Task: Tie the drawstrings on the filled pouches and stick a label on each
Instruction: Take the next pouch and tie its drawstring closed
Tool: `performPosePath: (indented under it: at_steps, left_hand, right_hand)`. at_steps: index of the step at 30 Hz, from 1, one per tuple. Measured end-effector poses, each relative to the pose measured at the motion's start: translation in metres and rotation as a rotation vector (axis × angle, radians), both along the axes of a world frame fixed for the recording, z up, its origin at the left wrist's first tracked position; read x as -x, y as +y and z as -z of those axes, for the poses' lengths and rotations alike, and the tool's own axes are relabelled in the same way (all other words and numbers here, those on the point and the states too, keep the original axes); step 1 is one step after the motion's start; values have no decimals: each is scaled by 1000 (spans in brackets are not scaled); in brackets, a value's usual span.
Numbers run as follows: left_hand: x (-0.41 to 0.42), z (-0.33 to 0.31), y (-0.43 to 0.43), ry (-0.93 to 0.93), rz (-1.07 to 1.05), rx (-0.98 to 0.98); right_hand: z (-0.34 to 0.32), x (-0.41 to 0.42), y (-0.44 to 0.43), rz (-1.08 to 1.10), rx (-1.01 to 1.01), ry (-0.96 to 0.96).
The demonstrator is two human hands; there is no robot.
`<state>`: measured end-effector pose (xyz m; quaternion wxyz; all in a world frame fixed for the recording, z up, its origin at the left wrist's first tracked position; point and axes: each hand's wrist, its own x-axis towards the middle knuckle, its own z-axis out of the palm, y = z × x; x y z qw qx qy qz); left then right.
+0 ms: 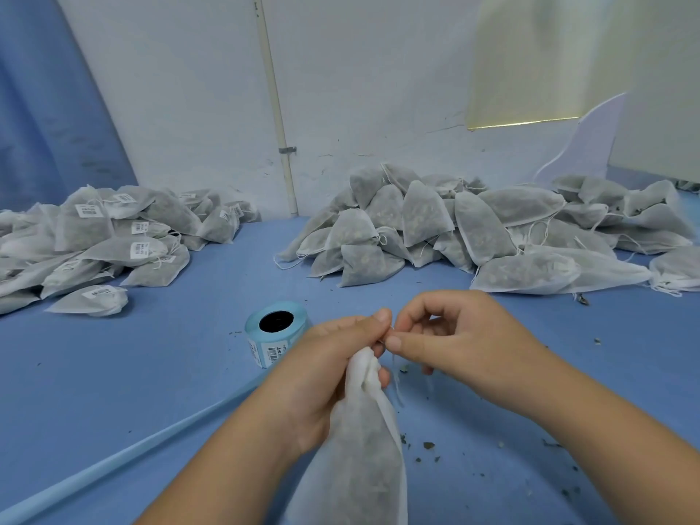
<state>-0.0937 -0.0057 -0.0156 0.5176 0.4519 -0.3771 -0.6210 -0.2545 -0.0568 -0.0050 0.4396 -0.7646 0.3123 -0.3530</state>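
Observation:
A filled white mesh pouch (360, 449) stands upright in front of me. My left hand (333, 369) grips its gathered neck. Just to the right, my right hand (450, 335) pinches the thin white drawstring (396, 377) at the pouch's top, thumb and forefinger meeting my left thumb. Loose string ends hang below the fingers. A blue roll of printed labels (271, 331) sits on the blue table just left of my hands, a barcode label showing on its side.
A heap of unlabelled filled pouches (473, 229) lies at the back right. A heap of labelled pouches (98, 244) lies at the back left. A strip of blue label backing (132, 452) trails to the lower left. Dried herb crumbs (428, 447) dot the blue table surface (151, 373).

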Motion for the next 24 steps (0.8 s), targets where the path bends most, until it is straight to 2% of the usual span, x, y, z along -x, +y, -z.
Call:
performPosePath:
  at_steps: [3, 9, 19, 24]
  left_hand:
    - [-1, 0, 1, -88, -16, 53]
    - [-5, 0, 2, -235, 57, 73]
    - [-7, -1, 2, -257, 109, 60]
    - [-7, 0, 2, -234, 65, 78]
  right_hand:
    - [-2, 2, -2, -19, -69, 24]
    - [1, 5, -6, -88, -65, 128]
    - [4, 9, -8, -122, -59, 167]
    - [-1, 9, -6, -73, -56, 74]
